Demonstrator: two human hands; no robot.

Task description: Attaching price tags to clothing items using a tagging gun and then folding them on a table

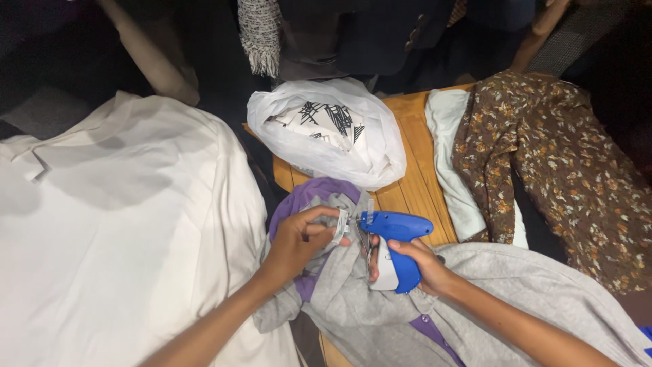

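A white plastic bag (326, 132) holding a black-and-white patterned pack lies crumpled on the wooden desk (414, 183). Just below the bag, a small white paper tag (339, 228) rests against grey cloth.

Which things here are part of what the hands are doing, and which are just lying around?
In use:
- tagging gun, held in right hand
- paper tag, pinched by left hand
- grey garment with purple lining

Lying about:
- white shirt
- plastic bag
- brown floral garment
- white cloth
- wooden table
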